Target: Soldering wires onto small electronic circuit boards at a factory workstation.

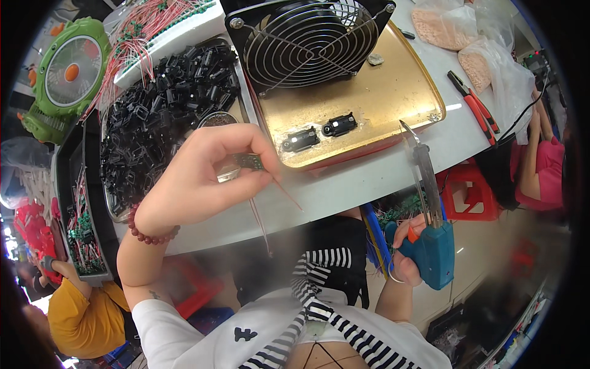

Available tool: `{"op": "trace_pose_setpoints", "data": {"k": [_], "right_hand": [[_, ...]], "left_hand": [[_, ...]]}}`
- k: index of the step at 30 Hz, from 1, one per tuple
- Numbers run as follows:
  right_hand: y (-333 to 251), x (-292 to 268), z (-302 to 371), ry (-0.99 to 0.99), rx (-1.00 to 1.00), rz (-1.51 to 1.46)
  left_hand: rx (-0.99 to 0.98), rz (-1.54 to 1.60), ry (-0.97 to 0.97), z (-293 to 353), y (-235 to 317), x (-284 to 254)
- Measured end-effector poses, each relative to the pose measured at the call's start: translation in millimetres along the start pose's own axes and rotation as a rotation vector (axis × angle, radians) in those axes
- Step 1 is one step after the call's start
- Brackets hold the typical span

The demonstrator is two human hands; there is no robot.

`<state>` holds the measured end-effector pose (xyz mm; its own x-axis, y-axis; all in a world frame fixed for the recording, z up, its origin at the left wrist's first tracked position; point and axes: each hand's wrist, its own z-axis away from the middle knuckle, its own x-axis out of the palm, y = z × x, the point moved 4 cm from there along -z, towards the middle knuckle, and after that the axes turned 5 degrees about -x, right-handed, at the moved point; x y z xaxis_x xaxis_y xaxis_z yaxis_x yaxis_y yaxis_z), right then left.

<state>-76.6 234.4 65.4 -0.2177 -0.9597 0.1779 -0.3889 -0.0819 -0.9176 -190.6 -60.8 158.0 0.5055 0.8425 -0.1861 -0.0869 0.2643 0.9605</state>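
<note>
My left hand is closed in a pinch on a small green circuit board, from which thin reddish wires hang down past the table's front edge. My right hand is wrapped round the teal handle of a soldering gun, its metal tip pointing up beside the right side of a gold metal tray. Two small black plastic housings lie in the tray near its front: a left housing and a right housing. Neither hand touches them.
A black fan with a wire guard stands in the tray. Many black plastic parts fill a tray at left, below wired boards in white foam. Red-handled cutters and bags lie right. People sit at both sides.
</note>
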Motion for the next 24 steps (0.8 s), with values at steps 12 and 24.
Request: {"op": "trace_pose_setpoints", "data": {"k": [12, 24], "right_hand": [[1.9, 0.5, -1.5, -0.015, 0.017, 0.011], [0.3, 5.5, -1.9, -0.034, 0.004, 0.011]], "left_hand": [[-0.029, 0.072, 0.012, 1.7, -0.8, 2.9], [0.084, -0.547, 0.333, -2.0, 6.0, -1.6]]}}
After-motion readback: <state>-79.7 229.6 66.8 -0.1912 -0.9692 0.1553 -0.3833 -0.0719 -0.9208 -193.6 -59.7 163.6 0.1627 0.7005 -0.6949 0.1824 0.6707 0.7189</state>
